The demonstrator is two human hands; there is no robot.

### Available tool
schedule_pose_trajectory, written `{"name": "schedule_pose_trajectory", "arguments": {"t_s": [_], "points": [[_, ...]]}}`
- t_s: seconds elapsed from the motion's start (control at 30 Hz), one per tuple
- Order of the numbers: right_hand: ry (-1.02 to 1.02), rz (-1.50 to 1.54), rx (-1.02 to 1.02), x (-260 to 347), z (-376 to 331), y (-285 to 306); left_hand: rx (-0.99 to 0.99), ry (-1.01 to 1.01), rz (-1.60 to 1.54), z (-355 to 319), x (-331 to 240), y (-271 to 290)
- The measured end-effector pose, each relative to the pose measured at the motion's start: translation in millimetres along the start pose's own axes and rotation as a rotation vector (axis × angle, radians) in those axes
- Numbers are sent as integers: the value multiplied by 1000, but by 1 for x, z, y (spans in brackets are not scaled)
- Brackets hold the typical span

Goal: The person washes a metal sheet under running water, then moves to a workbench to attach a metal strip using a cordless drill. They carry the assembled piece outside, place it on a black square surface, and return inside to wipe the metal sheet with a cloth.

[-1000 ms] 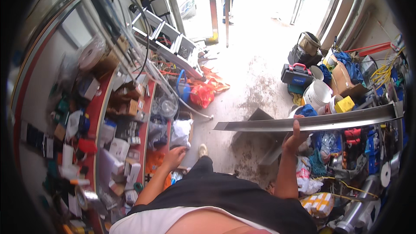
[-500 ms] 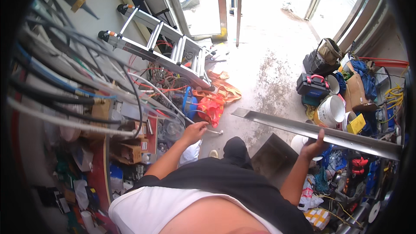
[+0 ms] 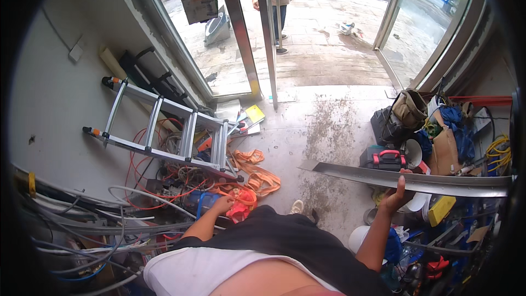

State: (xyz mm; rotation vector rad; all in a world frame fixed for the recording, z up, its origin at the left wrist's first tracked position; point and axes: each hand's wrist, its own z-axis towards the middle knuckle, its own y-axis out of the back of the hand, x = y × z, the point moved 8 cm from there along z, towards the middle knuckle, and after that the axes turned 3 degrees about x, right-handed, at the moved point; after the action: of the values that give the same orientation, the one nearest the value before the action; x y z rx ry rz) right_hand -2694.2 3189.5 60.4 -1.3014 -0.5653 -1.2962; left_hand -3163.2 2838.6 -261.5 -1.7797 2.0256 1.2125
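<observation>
A long, straight grey metal channel (image 3: 433,182) lies across my right side, roughly level, its thin end out over the floor and its wide end at the far right. My right hand (image 3: 395,196) is closed on its near edge from below, thumb up; the fingers behind it are partly hidden. My left hand (image 3: 222,204) hangs with fingers loosely bent and nothing visible in it. It is above a blue cylinder (image 3: 200,205) and beside a red-orange plastic bag (image 3: 241,203).
An aluminium ladder (image 3: 164,126) leans to the left above tangled hoses and cables (image 3: 82,225). Orange webbing (image 3: 260,178) lies on the floor. A black toolbox (image 3: 382,158), bags and buckets crowd the right. Ahead, a person (image 3: 280,5) stands outside the open glass door (image 3: 271,38).
My view has tilted up and moved forward, bringing the doorway and street into sight. My right hand still holds the channel. My left hand has come over the blue cylinder.
</observation>
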Motion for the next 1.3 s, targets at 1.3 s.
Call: {"name": "schedule_pose_trajectory", "arguments": {"t_s": [1.3], "points": [[156,-144,226,-379,715,-468,-91,204,-167,662,-481,158]]}}
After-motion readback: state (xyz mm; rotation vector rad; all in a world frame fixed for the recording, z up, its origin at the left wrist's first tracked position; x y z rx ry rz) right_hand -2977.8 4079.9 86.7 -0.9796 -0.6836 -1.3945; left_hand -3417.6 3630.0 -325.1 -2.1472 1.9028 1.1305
